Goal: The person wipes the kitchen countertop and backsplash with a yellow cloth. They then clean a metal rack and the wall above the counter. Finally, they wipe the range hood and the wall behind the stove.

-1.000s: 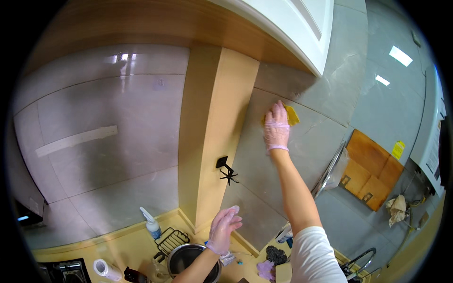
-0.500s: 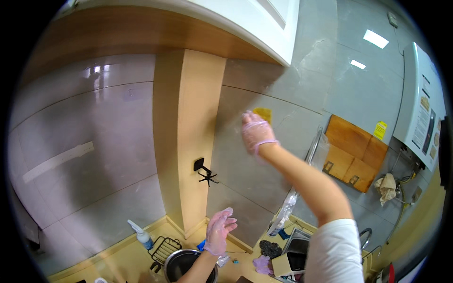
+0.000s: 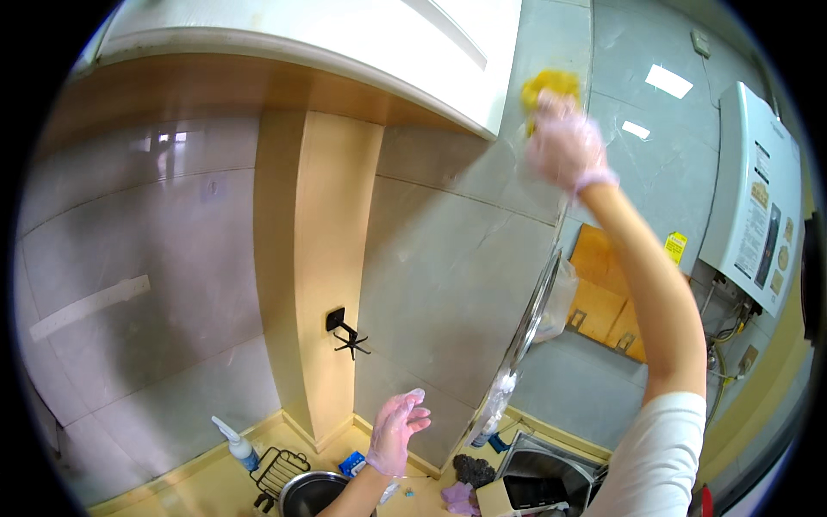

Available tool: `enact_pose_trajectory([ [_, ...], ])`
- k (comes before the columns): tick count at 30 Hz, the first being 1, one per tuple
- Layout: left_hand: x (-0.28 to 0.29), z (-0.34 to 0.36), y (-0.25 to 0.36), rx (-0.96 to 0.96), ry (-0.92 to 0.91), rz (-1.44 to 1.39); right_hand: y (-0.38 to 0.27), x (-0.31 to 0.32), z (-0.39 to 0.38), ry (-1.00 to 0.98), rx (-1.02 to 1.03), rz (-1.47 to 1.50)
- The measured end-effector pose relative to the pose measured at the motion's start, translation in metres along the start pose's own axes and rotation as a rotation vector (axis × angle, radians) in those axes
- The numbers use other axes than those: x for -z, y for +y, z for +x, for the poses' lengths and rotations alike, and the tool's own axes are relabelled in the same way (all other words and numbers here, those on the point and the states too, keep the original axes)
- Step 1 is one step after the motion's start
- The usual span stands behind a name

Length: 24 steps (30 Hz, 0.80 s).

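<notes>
My right hand [image 3: 567, 148], in a clear plastic glove, is raised high against the grey wall tiles [image 3: 457, 250], to the right of the white wall cabinet's corner [image 3: 495, 112]. Its fingers are closed on a yellow cloth [image 3: 550, 84], pressed to the tile and blurred by motion. Low in the middle, my left hand [image 3: 398, 432], gloved too, hovers over the counter with its fingers apart and nothing in them. Below it sit a blue packet [image 3: 352, 464] and a dark round pan [image 3: 312, 495].
A black multi-hook [image 3: 349, 338] sticks out from the beige pillar [image 3: 332, 258]. A spray bottle [image 3: 241, 450] and wire rack [image 3: 282, 470] stand at the left. The sink [image 3: 551, 457] is at lower right, with a wooden board [image 3: 603, 293] and white water heater [image 3: 754, 202] beyond.
My right hand has moved up and to the right with the yellow cloth, from mid-wall to beside the cabinet. The whole view has shifted slightly; my left hand stays low and open.
</notes>
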<state>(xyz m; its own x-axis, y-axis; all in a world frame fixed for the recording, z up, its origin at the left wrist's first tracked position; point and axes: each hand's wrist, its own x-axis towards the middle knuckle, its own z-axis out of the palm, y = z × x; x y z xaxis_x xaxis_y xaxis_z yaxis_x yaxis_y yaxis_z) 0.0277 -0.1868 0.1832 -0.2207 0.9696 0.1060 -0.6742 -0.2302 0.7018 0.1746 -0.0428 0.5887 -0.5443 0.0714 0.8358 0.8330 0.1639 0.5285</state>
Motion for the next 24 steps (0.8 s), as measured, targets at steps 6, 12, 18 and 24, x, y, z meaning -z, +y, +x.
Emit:
enact_pose_trajectory([
  [6, 0.001, 0.001, 0.011, -0.056, 0.015, 0.007, 0.002, -0.011, 0.010, 0.033, 0.108, -0.197],
  [12, 0.000, 0.011, 0.004, -0.022, 0.025, -0.038, 0.073, 0.010, 0.096, 0.265, -0.072, -0.035],
  [18, 0.007, 0.005, -0.003, -0.002, -0.002, -0.057, -0.029, -0.009, -0.028, 0.026, 0.229, -0.011],
  [24, 0.010, -0.008, -0.001, 0.035, 0.008, -0.025, -0.056, -0.017, -0.070, -0.393, 0.497, -0.073],
])
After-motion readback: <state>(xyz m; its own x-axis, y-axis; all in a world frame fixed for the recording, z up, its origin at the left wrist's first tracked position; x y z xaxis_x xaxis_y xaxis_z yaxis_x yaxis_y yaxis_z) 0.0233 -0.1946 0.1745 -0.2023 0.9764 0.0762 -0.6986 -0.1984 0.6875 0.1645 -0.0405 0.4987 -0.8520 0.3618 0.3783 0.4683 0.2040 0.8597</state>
